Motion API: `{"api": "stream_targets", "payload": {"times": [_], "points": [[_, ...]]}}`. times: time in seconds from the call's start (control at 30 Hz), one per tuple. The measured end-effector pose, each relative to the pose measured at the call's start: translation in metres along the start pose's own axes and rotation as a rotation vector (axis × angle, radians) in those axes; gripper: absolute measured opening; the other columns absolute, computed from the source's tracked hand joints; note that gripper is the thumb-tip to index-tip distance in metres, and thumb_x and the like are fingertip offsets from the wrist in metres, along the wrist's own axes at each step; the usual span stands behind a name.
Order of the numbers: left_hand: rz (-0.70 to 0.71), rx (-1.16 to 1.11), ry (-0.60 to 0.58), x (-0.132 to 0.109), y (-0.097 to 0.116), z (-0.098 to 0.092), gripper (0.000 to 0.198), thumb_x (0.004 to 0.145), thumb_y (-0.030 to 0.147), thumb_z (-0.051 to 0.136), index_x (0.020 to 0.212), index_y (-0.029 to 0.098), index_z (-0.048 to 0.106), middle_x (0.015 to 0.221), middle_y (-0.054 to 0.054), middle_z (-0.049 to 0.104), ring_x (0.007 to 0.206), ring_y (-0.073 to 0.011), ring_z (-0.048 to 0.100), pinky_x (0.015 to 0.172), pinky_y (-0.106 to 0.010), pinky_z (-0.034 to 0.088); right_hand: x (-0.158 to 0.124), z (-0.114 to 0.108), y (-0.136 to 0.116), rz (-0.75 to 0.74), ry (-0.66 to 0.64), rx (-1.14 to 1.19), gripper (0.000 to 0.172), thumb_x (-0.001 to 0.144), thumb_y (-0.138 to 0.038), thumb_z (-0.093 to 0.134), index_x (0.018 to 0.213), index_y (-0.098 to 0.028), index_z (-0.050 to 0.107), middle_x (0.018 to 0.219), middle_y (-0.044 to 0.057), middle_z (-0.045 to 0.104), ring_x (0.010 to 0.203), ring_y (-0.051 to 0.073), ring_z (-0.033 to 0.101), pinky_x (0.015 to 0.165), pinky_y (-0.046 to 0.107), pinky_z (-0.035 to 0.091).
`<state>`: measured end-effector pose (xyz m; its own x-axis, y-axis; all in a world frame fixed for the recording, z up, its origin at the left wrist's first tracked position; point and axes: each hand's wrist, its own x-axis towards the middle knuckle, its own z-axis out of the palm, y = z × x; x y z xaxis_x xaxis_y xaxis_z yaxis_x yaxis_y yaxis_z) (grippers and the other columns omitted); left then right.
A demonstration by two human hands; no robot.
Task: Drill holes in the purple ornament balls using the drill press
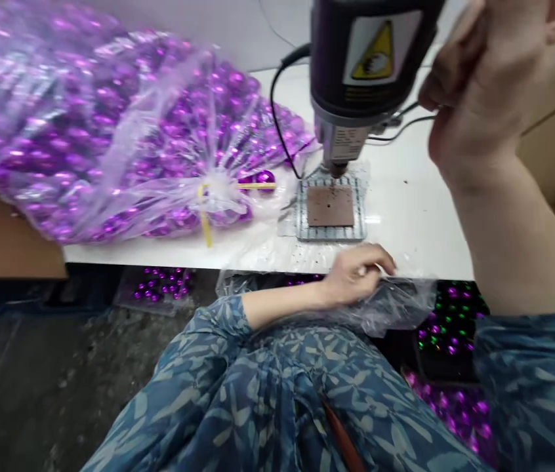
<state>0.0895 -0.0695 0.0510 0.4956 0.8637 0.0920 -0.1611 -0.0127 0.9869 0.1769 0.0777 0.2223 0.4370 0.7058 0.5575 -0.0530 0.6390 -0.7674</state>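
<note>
My left hand [359,274] is at the table's front edge, its fingers curled, over a crumpled clear plastic sheet [398,305]. What its fingers hold, if anything, cannot be made out. High on the right, my right hand [479,92] is raised beside a dark bench machine [361,98] with a yellow hand-warning label. Its fingers are bent closed, and what lies inside them is hidden. Under the machine's tip, a brown rectangular block [330,208] with a small dark hole sits on a grey metal base plate [302,229]. Dark specks dot the block.
A large tied clear bag [124,131] of shiny purple balls covers the left of the white table [415,196]. Loose purple balls [265,177] lie near its knot. A cardboard box [6,229] stands at left. Trays of purple and green balls [449,321] sit below the edge. A black cable [275,105] loops behind.
</note>
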Motion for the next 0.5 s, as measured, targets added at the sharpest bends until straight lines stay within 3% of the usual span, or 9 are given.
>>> {"api": "stream_targets", "payload": {"times": [0.1,0.13,0.23,0.33,0.4,0.5], "points": [[0.051,0.190,0.451,0.015,0.032,-0.093,0.031,0.074,-0.003,0.055,0.062,0.024,0.064,0.080,-0.004,0.064,0.101,-0.0230,0.065,0.111,-0.045,0.048,0.003,-0.003,0.009,0.009,0.013,0.103,0.052,0.105,-0.020,0.043,0.057,-0.023,0.024,0.042,-0.005,0.021,0.034,0.006,0.017,0.044,0.031,0.004],[0.024,0.253,0.546,0.024,0.037,-0.123,0.033,0.074,-0.004,0.054,0.060,0.024,0.063,0.079,-0.004,0.062,0.105,-0.0239,0.064,0.113,-0.045,0.046,0.004,-0.004,0.010,0.011,-0.006,0.113,0.052,0.104,-0.022,0.046,0.056,-0.022,0.025,0.043,-0.005,0.023,0.034,0.006,0.019,0.045,0.032,0.004],[-0.055,0.439,0.657,0.054,0.040,-0.193,0.033,0.070,-0.008,0.058,0.067,0.024,0.064,0.088,-0.006,0.063,0.122,-0.0283,0.058,0.119,-0.046,0.041,0.002,-0.007,0.009,0.000,-0.017,0.092,0.052,0.101,-0.026,0.050,0.055,-0.022,0.028,0.044,-0.003,0.025,0.034,0.007,0.024,0.047,0.033,0.003],[-0.159,0.586,0.626,0.078,0.030,-0.225,0.037,0.062,-0.008,0.072,0.082,0.022,0.069,0.113,-0.010,0.065,0.141,-0.0361,0.049,0.125,-0.050,0.035,-0.001,-0.005,0.006,-0.027,0.024,0.045,0.053,0.099,-0.028,0.051,0.052,-0.024,0.027,0.043,-0.003,0.023,0.034,0.008,0.024,0.047,0.034,0.001],[-0.226,0.607,0.599,0.084,0.023,-0.231,0.041,0.056,-0.008,0.080,0.084,0.020,0.069,0.117,-0.011,0.065,0.142,-0.0397,0.050,0.124,-0.050,0.036,-0.001,-0.003,0.006,-0.041,0.019,0.028,0.056,0.097,-0.033,0.056,0.052,-0.024,0.025,0.043,-0.003,0.023,0.034,0.007,0.023,0.046,0.034,0.001],[-0.127,0.443,0.628,0.080,0.020,-0.227,0.039,0.065,0.005,0.089,0.096,0.023,0.072,0.119,-0.009,0.068,0.139,-0.0344,0.056,0.117,-0.044,0.046,0.000,-0.004,0.006,-0.022,0.020,0.006,0.061,0.092,-0.044,0.068,0.052,-0.024,0.026,0.042,-0.004,0.022,0.034,0.007,0.023,0.046,0.034,0.002]]}}
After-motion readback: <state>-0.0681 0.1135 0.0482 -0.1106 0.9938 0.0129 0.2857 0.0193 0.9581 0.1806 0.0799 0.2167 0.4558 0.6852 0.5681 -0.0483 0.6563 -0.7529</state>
